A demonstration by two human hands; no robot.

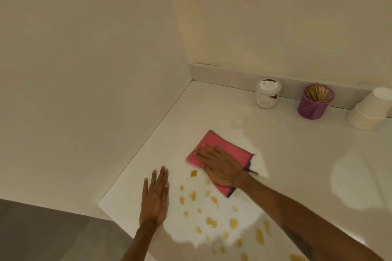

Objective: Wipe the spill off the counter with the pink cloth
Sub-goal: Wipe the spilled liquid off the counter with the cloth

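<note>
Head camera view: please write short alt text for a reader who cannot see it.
A person's right hand presses a folded pink cloth flat on a white counter, beside scattered yellow-brown spill drops. The left hand rests flat near the counter's edge.

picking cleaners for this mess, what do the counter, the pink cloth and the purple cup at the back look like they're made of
Counter: a smooth, pale, solid surface, probably stone or laminate; soft light patches reflect on it. Pink cloth: soft folded fabric, matte, with a dark edge, likely microfibre. Purple cup: probably plastic, with ribbed, slightly glossy sides; it holds what look like wooden sticks.
</note>
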